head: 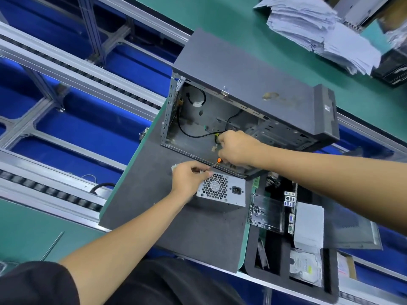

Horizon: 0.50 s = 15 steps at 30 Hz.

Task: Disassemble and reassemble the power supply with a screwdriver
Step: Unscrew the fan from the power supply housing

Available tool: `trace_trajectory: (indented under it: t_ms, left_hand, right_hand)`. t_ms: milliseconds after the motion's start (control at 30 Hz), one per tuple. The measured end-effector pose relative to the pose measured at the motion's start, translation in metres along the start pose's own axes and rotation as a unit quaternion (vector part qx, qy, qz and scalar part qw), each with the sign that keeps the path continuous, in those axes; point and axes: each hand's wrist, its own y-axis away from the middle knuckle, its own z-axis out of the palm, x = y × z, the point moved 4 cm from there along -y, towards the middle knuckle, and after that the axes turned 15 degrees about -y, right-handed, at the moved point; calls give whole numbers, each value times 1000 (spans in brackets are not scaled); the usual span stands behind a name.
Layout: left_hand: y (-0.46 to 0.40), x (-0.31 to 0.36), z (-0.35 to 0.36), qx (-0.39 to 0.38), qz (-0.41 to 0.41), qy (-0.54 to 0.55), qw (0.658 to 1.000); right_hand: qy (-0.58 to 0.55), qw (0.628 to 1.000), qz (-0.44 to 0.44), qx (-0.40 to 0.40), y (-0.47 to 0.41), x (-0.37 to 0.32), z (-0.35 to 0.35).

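Trouble first: could slip, since the screwdriver (217, 162) hangs slanted between two hands with only its orange end and thin shaft showing. Could drop a screw into the open computer case (242, 102) and lose it among the black wires (189, 128). Could snag a wire too, with the right hand (236, 148) reaching just inside the case's front edge.

Power supply (221, 191) out of the case, sitting on the gray mat (176, 216) just in front of the case, fan grill facing up and toward the body.

Right hand curled tight into a fist at the case's lower edge, likely gripping the screwdriver's handle; handle mostly hidden, so hard to be sure.

Left hand (187, 177) just in front of the case, at the power supply's top left corner. Fingers bent, tips pinched together near the shaft's end; cannot tell whether pinching the tip, a screw, or the small white piece beside it.

Tray of parts to the right of the power supply.
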Motion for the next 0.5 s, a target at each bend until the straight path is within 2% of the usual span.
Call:
trace_trajectory:
  t_ms: [100,233,300,367,433,500]
  left_hand:
    - [1,-2,1,-16,22,-10,1000]
    - [-2,-1,-4,-91,38,-37,994]
    - [0,4,-8,-112,50,-110,986]
    - [5,19,-18,-60,125,-221,965]
    - [13,46,-31,3,232,-265,936]
    - [15,71,-42,-12,266,-263,927]
  right_hand:
    - [-77,997,14,26,5,1,1]
    - [-241,967,78,-4,9,4,-5]
    - [-277,956,98,-8,10,5,-5]
    - [-271,958,96,-8,12,2,-2]
    - [-260,963,79,-6,13,-1,0]
    - [-231,972,29,-3,14,-8,0]
